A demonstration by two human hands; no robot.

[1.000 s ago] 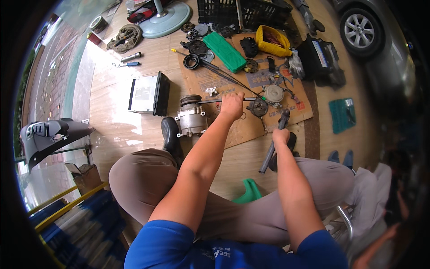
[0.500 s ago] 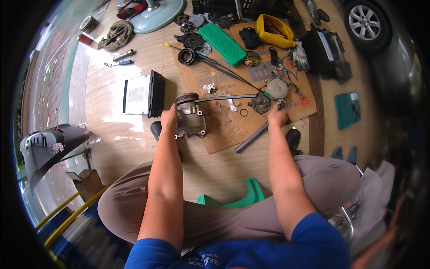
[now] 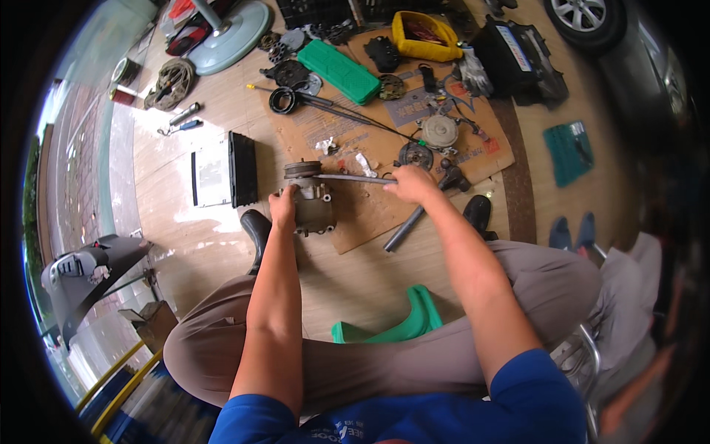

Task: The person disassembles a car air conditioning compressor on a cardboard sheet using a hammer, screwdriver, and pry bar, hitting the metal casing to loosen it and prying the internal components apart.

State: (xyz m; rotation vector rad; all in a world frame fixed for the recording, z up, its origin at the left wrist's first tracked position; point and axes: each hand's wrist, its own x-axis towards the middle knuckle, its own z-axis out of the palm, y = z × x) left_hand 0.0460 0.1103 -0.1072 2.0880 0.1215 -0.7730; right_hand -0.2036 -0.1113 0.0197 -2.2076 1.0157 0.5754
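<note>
On the floor in front of me stands a metal compressor (image 3: 316, 211) with a grooved pulley (image 3: 303, 170) on top. My left hand (image 3: 283, 207) is closed on the compressor's left side, just below the pulley. From the pulley a long grey bar (image 3: 351, 177) runs to the right, one end against it. My right hand (image 3: 414, 185) is closed around the bar's other end. Just beyond that hand lies a round dark clutch plate (image 3: 416, 155). To its right rests a hammer (image 3: 452, 177) with a grey tubular handle (image 3: 404, 228).
Under the parts lies a cardboard sheet (image 3: 370, 222). Farther back are a round motor-like part (image 3: 440, 131), a green case (image 3: 339, 72) and a yellow container (image 3: 427, 37). A black-and-white box (image 3: 242, 170) stands left, a green stool (image 3: 392, 329) between my legs.
My right hand has moved left from beside the hammer onto the bar's end. The left hand has shifted slightly down the compressor's side. The view has shifted a little.
</note>
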